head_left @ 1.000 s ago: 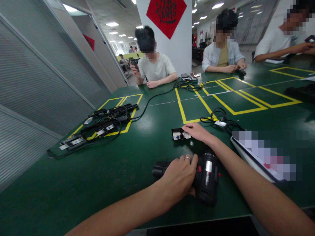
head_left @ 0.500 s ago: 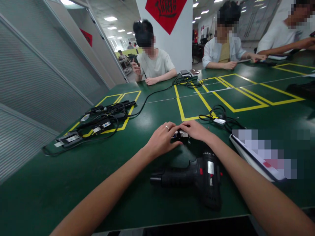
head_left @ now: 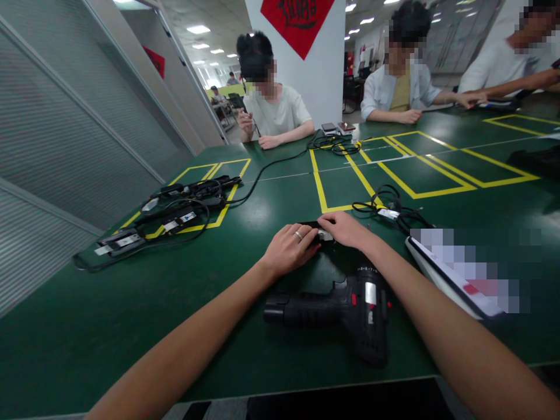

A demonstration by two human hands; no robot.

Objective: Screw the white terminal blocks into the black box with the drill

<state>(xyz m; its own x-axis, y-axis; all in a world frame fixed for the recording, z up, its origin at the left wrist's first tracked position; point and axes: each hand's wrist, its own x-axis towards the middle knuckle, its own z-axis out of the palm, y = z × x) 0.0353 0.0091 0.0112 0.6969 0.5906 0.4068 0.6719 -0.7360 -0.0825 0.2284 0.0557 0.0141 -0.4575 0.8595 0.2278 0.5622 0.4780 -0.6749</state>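
Both hands meet over a small black and silver part (head_left: 324,234) on the green table (head_left: 227,344); the fingers hide most of it, so its kind cannot be told. My left hand (head_left: 289,248), with a ring on one finger, closes around its left side. From the right, my right hand (head_left: 345,229) pinches its upper edge with bent fingers. A black cordless drill (head_left: 332,312) lies on its side between my forearms, its chuck partly hidden near my right forearm.
Black power adapters with cables (head_left: 179,219) lie at left. A cable bundle (head_left: 389,211) and a white-edged tablet-like object (head_left: 450,280), partly blurred out, are at right. Yellow tape (head_left: 324,192) marks rectangles on the table. Several people sit across it.
My left thumb and fingers have closed in around the small part, and more of its black top shows. My right hand stays at its edge. The drill lies as before.
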